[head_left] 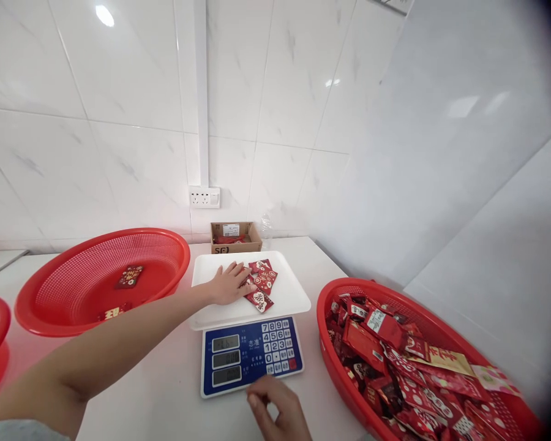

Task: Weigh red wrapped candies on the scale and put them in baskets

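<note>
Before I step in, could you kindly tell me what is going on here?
A person's left hand lies spread over small red printed packets on the white plastic tray of a blue-and-white electronic scale. Their right hand is curled by the scale's near edge. On the right, a heaped red plastic basket holds many more packets; on the left, a wide red plastic basket shows two lying inside.
</note>
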Available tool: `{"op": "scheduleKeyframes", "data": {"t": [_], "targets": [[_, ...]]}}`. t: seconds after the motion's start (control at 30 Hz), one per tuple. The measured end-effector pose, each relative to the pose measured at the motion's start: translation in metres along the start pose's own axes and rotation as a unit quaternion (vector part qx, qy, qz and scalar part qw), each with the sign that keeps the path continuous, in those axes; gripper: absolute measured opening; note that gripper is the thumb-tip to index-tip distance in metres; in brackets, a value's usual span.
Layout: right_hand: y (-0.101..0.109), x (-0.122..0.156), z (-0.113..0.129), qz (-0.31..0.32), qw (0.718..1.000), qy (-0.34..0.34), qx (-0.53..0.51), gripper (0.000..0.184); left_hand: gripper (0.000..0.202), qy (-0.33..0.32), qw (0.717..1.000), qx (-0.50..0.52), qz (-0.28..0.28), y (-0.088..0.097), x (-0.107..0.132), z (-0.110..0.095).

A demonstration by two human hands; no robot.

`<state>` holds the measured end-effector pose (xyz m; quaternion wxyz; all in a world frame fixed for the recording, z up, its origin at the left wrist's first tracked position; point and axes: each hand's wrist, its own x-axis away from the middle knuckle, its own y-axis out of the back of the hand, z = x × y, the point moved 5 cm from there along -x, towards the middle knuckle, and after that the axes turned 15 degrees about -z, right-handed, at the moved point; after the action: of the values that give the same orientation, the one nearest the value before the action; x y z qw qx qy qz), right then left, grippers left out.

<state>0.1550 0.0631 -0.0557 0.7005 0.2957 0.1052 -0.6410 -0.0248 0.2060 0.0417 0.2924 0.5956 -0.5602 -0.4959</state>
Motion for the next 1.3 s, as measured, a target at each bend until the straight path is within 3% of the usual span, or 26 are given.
{"op": "scheduleKeyframes", "data": {"t": [0.13,0.27,0.5,0.63,0.8,1.03,1.17,1.3], "targets": [[0.018,-0.065,0.025,-0.085,0.987,0.089,0.108,0.026,0.046,0.017,0.999,0.03,-0.012,0.003,0.014,0.002],[0.013,-0.116,0.023,-0.058,0.975,0.074,0.2,0.039,0.045,0.011,0.998,0.062,-0.007,0.005,0.026,0.004],[-0.013,-0.142,0.018,0.047,0.971,0.038,0.23,0.023,0.056,-0.009,0.995,0.069,0.066,0.005,0.052,0.011],[-0.011,-0.171,0.016,0.026,0.966,0.014,0.256,0.028,0.061,-0.012,0.995,0.07,0.069,0.007,0.056,0.011],[-0.021,-0.212,-0.008,0.033,0.95,-0.041,0.309,0.043,0.08,-0.004,0.995,0.064,0.071,0.008,0.052,0.004],[-0.049,-0.207,-0.01,0.132,0.946,-0.025,0.297,0.043,0.076,-0.006,0.996,0.042,0.072,0.004,0.05,-0.001],[-0.05,-0.193,0.0,0.161,0.944,-0.007,0.287,0.052,0.076,0.009,0.997,0.029,0.065,0.008,0.056,0.009],[-0.053,-0.185,0.01,0.191,0.943,0.018,0.271,0.047,0.069,0.037,0.999,-0.007,0.033,0.025,0.076,0.027]]}}
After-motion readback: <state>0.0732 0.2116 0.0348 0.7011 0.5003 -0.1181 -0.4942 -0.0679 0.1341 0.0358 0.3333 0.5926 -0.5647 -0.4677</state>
